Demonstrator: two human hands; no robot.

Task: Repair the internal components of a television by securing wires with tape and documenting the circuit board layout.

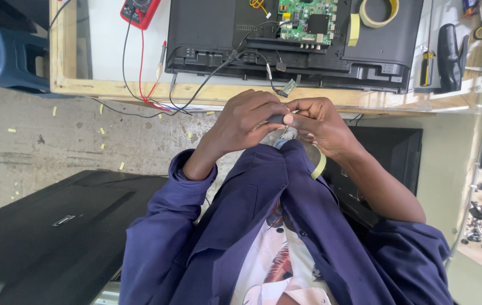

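Two hands pinch one small dark part point(277, 118): my left hand point(246, 127) and right hand point(320, 125). It might slip and drop to the floor point(83, 141), I think.

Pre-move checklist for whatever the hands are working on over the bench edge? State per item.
1. Left hand gripping the small dark object: ok.
2. Right hand pinching the same object: ok.
3. What the object is: cannot tell, mostly hidden.
4. Yellow tape roll kept on right wrist: ok.
5. Black leads clear of hands: not ok, they hang off the bench edge just above.
6. Circuit board exposed, untouched: ok.
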